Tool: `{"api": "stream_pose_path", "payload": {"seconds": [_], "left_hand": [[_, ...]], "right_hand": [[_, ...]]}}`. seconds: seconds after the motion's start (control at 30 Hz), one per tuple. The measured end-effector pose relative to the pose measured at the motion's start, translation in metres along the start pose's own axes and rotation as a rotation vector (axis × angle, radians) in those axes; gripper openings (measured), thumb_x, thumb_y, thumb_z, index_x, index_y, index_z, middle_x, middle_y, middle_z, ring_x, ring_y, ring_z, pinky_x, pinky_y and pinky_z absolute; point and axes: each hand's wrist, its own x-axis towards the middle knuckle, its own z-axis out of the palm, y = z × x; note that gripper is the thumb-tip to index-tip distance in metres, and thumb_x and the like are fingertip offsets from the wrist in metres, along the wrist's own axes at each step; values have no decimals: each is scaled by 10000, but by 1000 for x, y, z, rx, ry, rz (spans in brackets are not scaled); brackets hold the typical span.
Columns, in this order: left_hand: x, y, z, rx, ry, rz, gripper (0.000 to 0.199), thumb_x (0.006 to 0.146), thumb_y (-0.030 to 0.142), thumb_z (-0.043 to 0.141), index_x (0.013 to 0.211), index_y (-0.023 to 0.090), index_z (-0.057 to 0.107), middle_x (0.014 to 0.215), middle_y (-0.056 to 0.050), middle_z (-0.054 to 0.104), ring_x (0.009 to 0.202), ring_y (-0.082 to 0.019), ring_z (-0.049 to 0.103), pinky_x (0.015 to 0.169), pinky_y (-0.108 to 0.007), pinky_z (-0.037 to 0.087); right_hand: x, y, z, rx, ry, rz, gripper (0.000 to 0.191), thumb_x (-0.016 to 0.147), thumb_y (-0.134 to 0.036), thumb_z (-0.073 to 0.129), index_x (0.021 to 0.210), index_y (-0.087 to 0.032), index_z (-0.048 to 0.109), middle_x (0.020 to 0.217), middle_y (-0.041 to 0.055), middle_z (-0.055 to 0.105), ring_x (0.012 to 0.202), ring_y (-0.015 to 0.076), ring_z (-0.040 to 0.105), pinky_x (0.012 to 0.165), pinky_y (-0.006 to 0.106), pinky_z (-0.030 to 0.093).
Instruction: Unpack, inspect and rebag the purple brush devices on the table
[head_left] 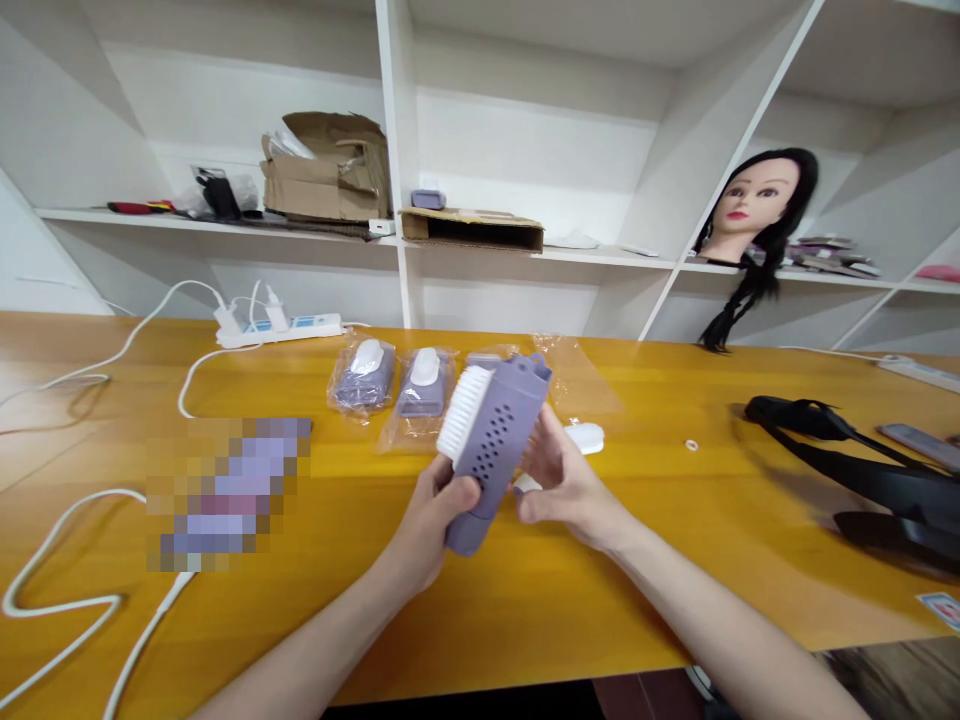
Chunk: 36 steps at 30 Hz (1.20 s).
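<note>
Clock is centred on the brush, 12 straight ahead.

We have a lavender plastic brush body up over the middle of the table, tilted, top end leaning to 1 o'clock. White bristles run down its left edge and point toward 10. Perforated face toward us, dark holes in rows.

Left hand: narrow grip, wrapped round the lower part of the body and closed on it. Right hand: fingers curled, fingertips at the body's right edge, touching it or just beside it; we cannot tell if it takes any load. A small white piece shows under the right fingers; cannot tell if held.

Nearby: white oval part at 3, just past the right hand, on the yellow wooden table. Two clear bags with lavender-and-white units inside at 11, a third bag partly behind the brush at 12, loose clear film at 2.

Further out: power strip with white cables at 10, pixelated patch at 9, black straps at 3. On the white shelves: cardboard box at 11, mannequin head at 2.
</note>
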Motion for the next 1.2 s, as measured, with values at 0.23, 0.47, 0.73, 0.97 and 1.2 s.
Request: {"api": "stream_pose_path", "payload": {"seconds": [0.23,0.47,0.73,0.97,1.2], "left_hand": [[0,-10,5,645,-53,203,617,482,325,823,1027,167,580,1035,-84,658,976,-284,596,847,-402,472],[-1,-7,7,751,-42,180,433,595,352,769,953,163,614,903,-65,674,881,-270,616,785,-401,482],[-6,-8,4,789,5,300,385,563,348,791,873,183,633,901,-63,663,903,-292,607,833,-423,460],[-4,-11,-7,887,-14,479,557,541,351,807,1031,199,590,979,-80,624,950,-302,584,938,-466,403],[4,-5,-1,755,-33,308,521,568,312,793,1033,180,597,1000,-87,653,1004,-312,581,915,-455,429]], "right_hand": [[-7,-9,7,39,320,30,593,522,-329,825,1048,-245,566,902,22,662,832,214,605,763,356,480],[-4,-6,6,48,359,30,559,483,-275,817,990,-237,584,836,14,654,761,193,591,717,328,483],[-7,-5,3,-18,240,-32,711,502,-424,825,1127,-240,540,950,57,662,885,251,609,817,410,495],[-9,-8,-8,-65,134,-21,746,486,-465,832,1137,-234,554,986,75,661,930,273,609,855,444,482],[1,2,-10,-24,128,-18,750,511,-497,822,1148,-214,546,1010,83,654,959,254,600,851,412,474]]}}
